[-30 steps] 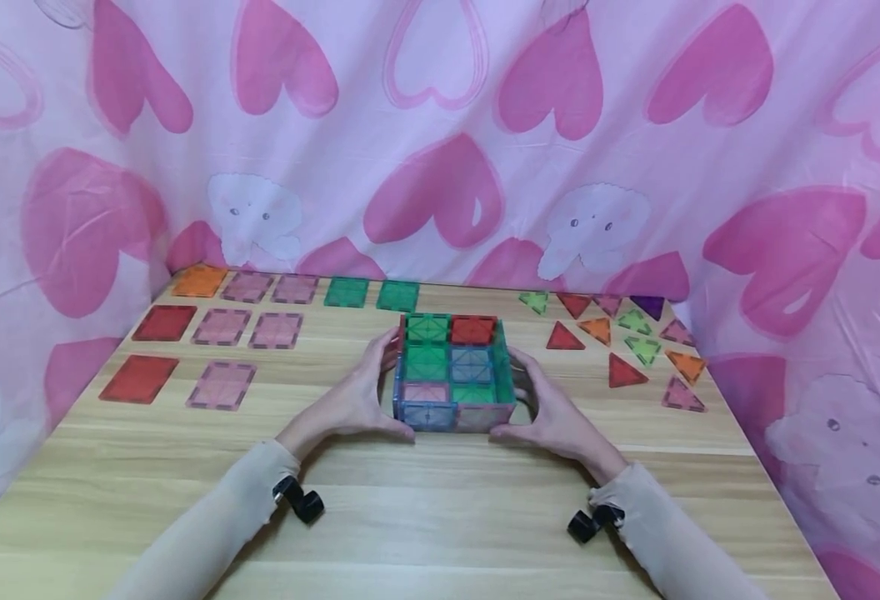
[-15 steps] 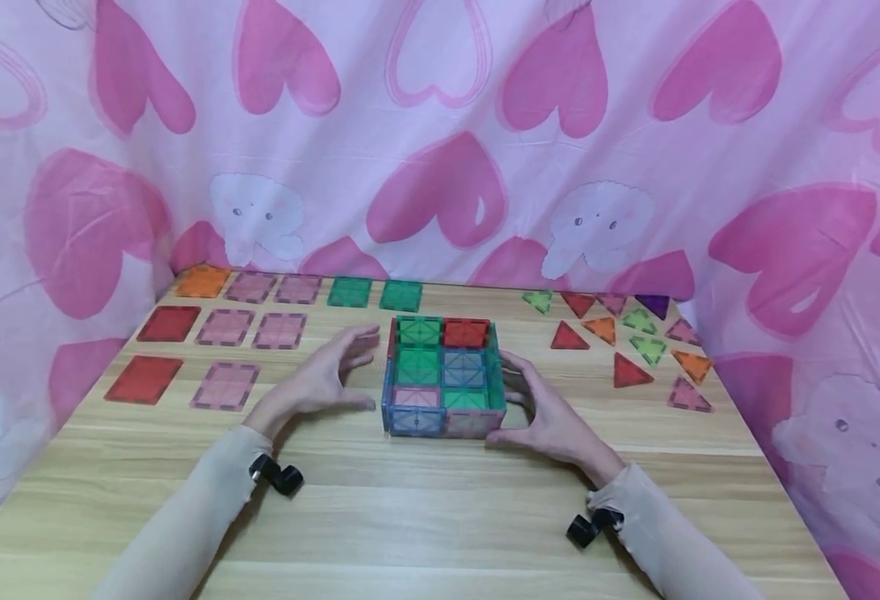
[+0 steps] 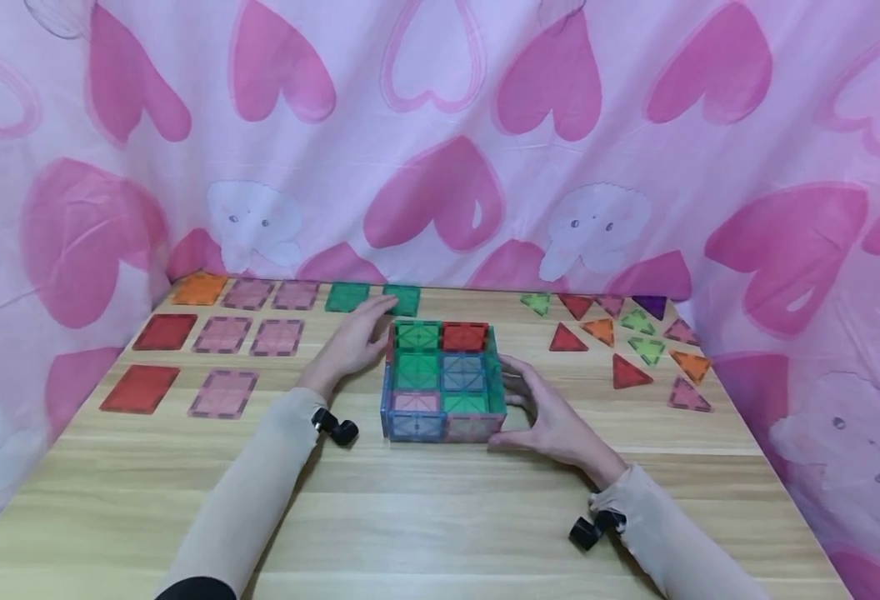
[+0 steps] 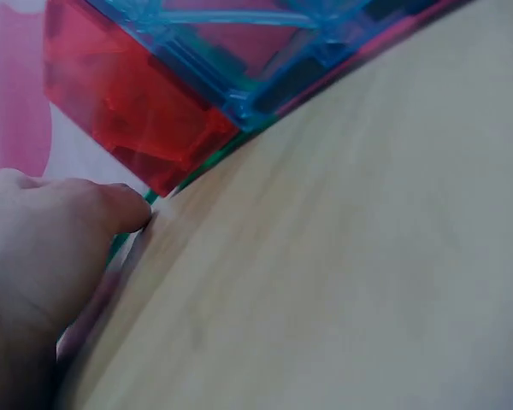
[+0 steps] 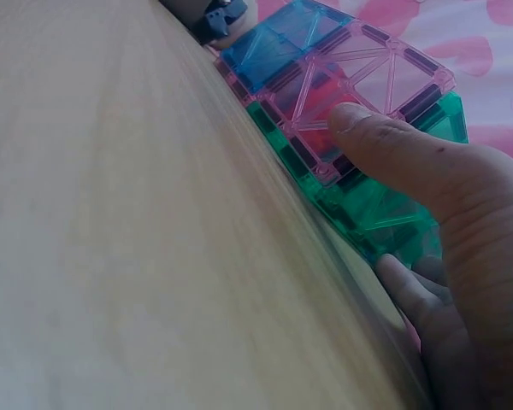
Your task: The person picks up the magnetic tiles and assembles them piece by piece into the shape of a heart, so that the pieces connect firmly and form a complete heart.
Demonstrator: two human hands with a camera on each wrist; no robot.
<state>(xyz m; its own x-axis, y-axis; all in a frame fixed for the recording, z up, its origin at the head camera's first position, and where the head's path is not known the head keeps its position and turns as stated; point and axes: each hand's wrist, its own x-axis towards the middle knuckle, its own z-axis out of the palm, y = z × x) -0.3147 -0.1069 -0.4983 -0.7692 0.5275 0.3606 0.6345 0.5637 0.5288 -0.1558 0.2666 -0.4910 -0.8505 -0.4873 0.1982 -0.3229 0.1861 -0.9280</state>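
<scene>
A low open-topped box of translucent magnetic tiles [image 3: 414, 426] stands mid-table, with blue and pink tiles along its front, green and red at the back. My right hand [image 3: 548, 412] holds its right front corner. In the right wrist view the thumb [image 5: 380, 141] lies on the pink front tile [image 5: 398, 73], and the fingers reach along the green side [image 5: 372, 209]. My left hand [image 3: 352, 340] stretches past the box's left side, its fingertips over a green square tile [image 3: 408, 302] at the back edge. Whether they touch it cannot be told. The red side tile [image 4: 128, 94] shows near that hand.
Pink square tiles [image 3: 222, 394], red squares [image 3: 140, 389] and an orange square [image 3: 199, 289] lie flat at the left. Another green square [image 3: 342, 297] is beside the reached one. Several triangle tiles [image 3: 631, 372] lie at the back right. A pink heart-patterned curtain [image 3: 440, 200] surrounds the table.
My left hand let go of the box's left side, drew off to the left, then reached forward to the green square. The box shifted slightly left; my right hand stayed at its corner.
</scene>
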